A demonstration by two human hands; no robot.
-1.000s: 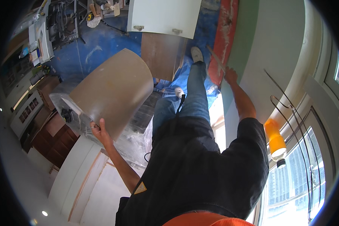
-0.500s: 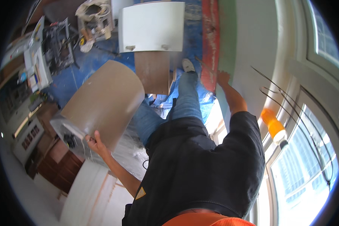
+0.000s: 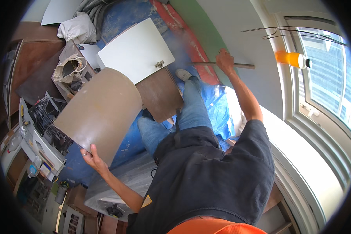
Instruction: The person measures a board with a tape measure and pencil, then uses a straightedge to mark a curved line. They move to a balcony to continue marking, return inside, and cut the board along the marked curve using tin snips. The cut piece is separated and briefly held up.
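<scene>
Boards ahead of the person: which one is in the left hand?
The tan panel, held at its near edge by the left hand. The white panel with the metal hinge and the darker brown board next to it have no hand on them.

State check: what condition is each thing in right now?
Left hand: gripping brown panel by its edge
Brown panel: held
Right hand: closed around thin strip
Thin strip: held
White board: metal hinge attached
Orange bottle: capped
Blue sheeting: wrinkled
White bag: crumpled
</scene>
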